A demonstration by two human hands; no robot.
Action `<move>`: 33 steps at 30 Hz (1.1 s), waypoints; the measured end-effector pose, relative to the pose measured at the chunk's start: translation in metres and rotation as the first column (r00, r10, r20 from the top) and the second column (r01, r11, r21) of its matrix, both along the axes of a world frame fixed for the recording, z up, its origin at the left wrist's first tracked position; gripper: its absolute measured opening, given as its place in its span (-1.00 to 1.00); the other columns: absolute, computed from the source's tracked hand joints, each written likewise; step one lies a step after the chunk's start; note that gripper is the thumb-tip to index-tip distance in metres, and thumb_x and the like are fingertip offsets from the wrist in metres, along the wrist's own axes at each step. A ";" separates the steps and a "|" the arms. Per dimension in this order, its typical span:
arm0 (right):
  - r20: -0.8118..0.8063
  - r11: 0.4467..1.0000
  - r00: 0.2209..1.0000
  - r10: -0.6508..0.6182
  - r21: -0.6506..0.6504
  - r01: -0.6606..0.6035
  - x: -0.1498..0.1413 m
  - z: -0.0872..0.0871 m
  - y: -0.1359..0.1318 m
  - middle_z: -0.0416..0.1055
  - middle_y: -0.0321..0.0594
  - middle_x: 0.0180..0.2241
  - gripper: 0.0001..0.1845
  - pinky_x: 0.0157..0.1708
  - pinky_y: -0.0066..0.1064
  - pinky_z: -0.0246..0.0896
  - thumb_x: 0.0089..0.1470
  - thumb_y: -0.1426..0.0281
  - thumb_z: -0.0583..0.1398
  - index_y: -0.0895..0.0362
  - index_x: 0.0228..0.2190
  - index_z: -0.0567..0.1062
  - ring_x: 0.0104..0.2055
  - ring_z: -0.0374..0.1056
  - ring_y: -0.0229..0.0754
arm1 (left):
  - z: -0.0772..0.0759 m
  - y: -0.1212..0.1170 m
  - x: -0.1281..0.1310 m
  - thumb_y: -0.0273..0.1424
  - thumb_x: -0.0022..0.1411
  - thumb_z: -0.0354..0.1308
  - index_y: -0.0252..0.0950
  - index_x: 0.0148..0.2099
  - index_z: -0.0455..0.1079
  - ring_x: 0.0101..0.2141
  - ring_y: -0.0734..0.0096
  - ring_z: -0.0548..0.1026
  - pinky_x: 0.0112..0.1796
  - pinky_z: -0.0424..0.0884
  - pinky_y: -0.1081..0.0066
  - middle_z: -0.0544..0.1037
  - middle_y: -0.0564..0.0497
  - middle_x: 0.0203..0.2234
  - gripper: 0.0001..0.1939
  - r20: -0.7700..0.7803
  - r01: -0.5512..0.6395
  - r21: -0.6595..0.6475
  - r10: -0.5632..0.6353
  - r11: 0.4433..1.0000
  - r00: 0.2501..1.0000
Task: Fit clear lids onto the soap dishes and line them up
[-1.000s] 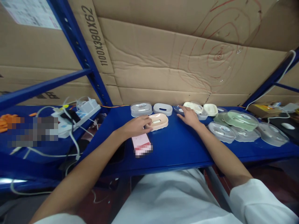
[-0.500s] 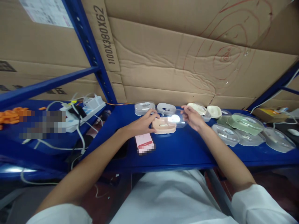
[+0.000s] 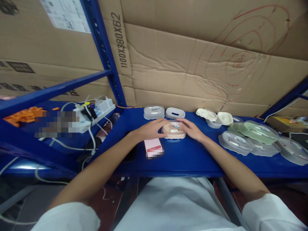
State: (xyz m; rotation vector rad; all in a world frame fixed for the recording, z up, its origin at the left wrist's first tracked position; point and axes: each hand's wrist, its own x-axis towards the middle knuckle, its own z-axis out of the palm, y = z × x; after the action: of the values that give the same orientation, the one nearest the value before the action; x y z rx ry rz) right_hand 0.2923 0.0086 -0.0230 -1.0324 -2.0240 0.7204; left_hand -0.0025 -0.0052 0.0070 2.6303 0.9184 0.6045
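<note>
A peach soap box [image 3: 173, 135] with rounded ends sits on the blue table between my hands. Its clear lid [image 3: 176, 125], which bears a round label, rests over the peach base; whether it is fully seated I cannot tell. My left hand [image 3: 152, 130] grips the box at its left end, thumb in front and fingers behind. On the right end, the fingers of my right hand [image 3: 193, 131] close round the lid. A phone [image 3: 153, 147] with a lit screen lies just in front of my left hand.
Behind stand a clear-lidded grey box [image 3: 154, 112] and a white base [image 3: 175, 113]. Cream pieces [image 3: 225, 118] lie at the back right. Green [image 3: 261, 132] and clear lidded boxes [image 3: 235, 142] crowd the right side. A power strip [image 3: 103, 112] with cables is left, beyond a blue post.
My right hand has brought the clear lid left and down onto the peach base. My left hand still holds the base. The view has shifted slightly.
</note>
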 end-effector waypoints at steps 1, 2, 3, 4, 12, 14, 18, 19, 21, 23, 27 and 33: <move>0.052 0.997 0.999 0.008 0.070 -0.011 -0.001 -0.001 -0.002 0.45 -0.11 0.29 -0.47 0.41 0.09 0.16 0.42 -0.01 0.09 -0.04 0.21 0.52 0.37 0.33 0.02 | 0.001 0.000 0.000 -0.14 0.34 0.32 -0.15 0.35 0.30 0.29 -0.01 0.42 0.24 0.37 0.12 0.46 -0.17 0.27 -0.39 -0.002 0.002 0.002 -0.002 1.000 1.000; 0.107 0.991 0.994 0.021 0.129 -0.035 0.000 -0.002 -0.003 0.40 -0.10 0.33 -0.46 0.45 0.10 0.08 0.43 -0.01 0.07 -0.04 0.25 0.49 0.42 0.25 0.02 | 0.001 0.000 0.000 -0.13 0.33 0.32 -0.16 0.32 0.32 0.26 -0.01 0.44 0.21 0.39 0.13 0.48 -0.18 0.25 -0.40 -0.006 -0.005 0.001 0.005 1.000 1.000; 0.167 0.983 0.985 0.043 0.169 -0.071 0.001 -0.002 -0.005 0.33 -0.09 0.38 -0.43 0.48 0.12 0.01 0.43 -0.01 0.08 -0.05 0.30 0.44 0.48 0.16 0.03 | 0.002 0.000 0.000 -0.11 0.32 0.32 -0.18 0.29 0.34 0.24 -0.03 0.47 0.19 0.40 0.13 0.49 -0.18 0.23 -0.42 -0.011 -0.018 -0.001 0.018 1.000 1.000; 0.226 0.976 0.972 0.070 0.187 -0.114 0.002 -0.002 -0.005 0.25 -0.08 0.43 -0.37 0.49 0.15 -0.04 0.40 -0.04 0.12 -0.06 0.35 0.38 0.52 0.07 0.05 | 0.002 0.000 0.000 -0.09 0.32 0.32 -0.19 0.26 0.35 0.21 -0.03 0.49 0.16 0.41 0.12 0.50 -0.18 0.21 -0.43 -0.018 -0.032 -0.004 0.032 0.999 0.999; 0.335 0.950 0.930 0.153 0.208 -0.231 0.009 -0.004 -0.002 0.09 -0.02 0.49 0.05 0.46 0.21 -0.01 0.15 -0.12 0.35 -0.11 0.49 0.10 0.55 -0.03 0.16 | -0.003 0.000 0.004 -0.05 0.31 0.31 -0.18 0.21 0.34 0.14 -0.01 0.51 0.10 0.43 0.14 0.51 -0.16 0.14 -0.46 0.014 -0.024 -0.017 0.025 1.000 1.000; 0.306 0.953 0.943 0.132 0.222 -0.205 0.006 -0.007 -0.002 0.10 -0.03 0.49 0.03 0.46 0.21 0.01 0.18 -0.11 0.34 -0.12 0.49 0.10 0.55 -0.03 0.16 | -0.001 0.000 0.003 -0.04 0.30 0.32 -0.19 0.16 0.37 0.09 -0.01 0.53 0.07 0.45 0.12 0.53 -0.16 0.10 -0.49 0.025 -0.034 -0.026 0.034 0.999 0.999; 0.269 0.962 0.956 0.120 0.206 -0.178 0.001 -0.012 -0.001 0.06 0.00 0.50 -0.05 0.45 0.21 0.04 0.17 -0.12 0.34 -0.11 0.44 0.23 0.54 -0.01 0.20 | 0.003 0.000 0.003 0.00 0.24 0.37 -0.18 0.09 0.39 0.06 0.01 0.54 0.04 0.46 0.12 0.56 -0.12 0.04 -0.47 0.055 -0.062 -0.088 0.067 0.994 0.996; 0.269 0.962 0.954 0.129 0.201 -0.187 0.001 -0.013 -0.001 0.06 0.00 0.50 -0.05 0.45 0.21 0.04 0.16 -0.12 0.34 -0.11 0.44 0.24 0.55 -0.02 0.20 | 0.003 0.000 0.003 0.02 0.22 0.38 -0.17 0.11 0.38 0.07 0.00 0.53 0.06 0.46 0.12 0.55 -0.12 0.06 -0.43 0.058 -0.073 -0.104 0.079 0.992 0.995; 0.280 0.956 0.948 0.148 0.205 -0.209 0.000 -0.014 0.000 0.09 -0.01 0.49 -0.04 0.46 0.22 0.01 0.17 -0.12 0.34 -0.11 0.45 0.20 0.56 -0.07 0.19 | 0.001 0.000 0.004 0.04 0.21 0.39 -0.16 0.20 0.34 0.10 -0.02 0.52 0.09 0.44 0.09 0.52 -0.14 0.12 -0.35 0.053 -0.093 -0.122 0.100 0.988 0.994; 0.287 0.948 0.946 0.153 0.227 -0.223 -0.001 -0.015 0.000 0.09 -0.01 0.49 0.00 0.47 0.23 -0.04 0.19 -0.11 0.33 -0.10 0.48 0.13 0.57 -0.10 0.18 | -0.003 0.001 0.004 0.02 0.24 0.37 -0.15 0.28 0.30 0.16 -0.05 0.50 0.14 0.42 0.06 0.49 -0.16 0.19 -0.30 0.047 -0.086 -0.115 0.092 0.990 0.995; 0.264 0.946 0.954 0.138 0.251 -0.206 -0.002 -0.013 0.002 0.01 0.00 0.52 -0.04 0.49 0.19 -0.06 0.27 -0.11 0.25 -0.06 0.50 0.06 0.58 -0.12 0.12 | -0.004 0.005 0.003 -0.08 0.25 0.38 -0.15 0.29 0.31 0.19 -0.03 0.49 0.16 0.41 0.09 0.51 -0.15 0.20 -0.34 0.060 -0.030 -0.071 0.034 0.997 0.998; 0.322 0.964 0.944 -0.075 0.265 -0.014 0.012 -0.011 0.019 0.34 -0.08 0.37 -0.39 0.46 0.17 -0.05 0.50 0.06 -0.13 0.00 0.32 0.41 0.50 0.10 0.07 | 0.005 0.011 -0.006 -0.13 0.23 0.37 -0.23 0.27 0.35 0.13 0.00 0.55 0.11 0.45 0.15 0.55 -0.16 0.17 -0.36 -0.011 -0.139 -0.068 0.138 0.988 0.990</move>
State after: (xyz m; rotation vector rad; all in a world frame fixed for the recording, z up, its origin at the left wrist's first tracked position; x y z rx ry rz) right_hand 0.3041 0.0280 -0.0338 -1.0760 -2.3062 0.2572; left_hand -0.0084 0.0055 0.0124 2.5249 1.1106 0.5874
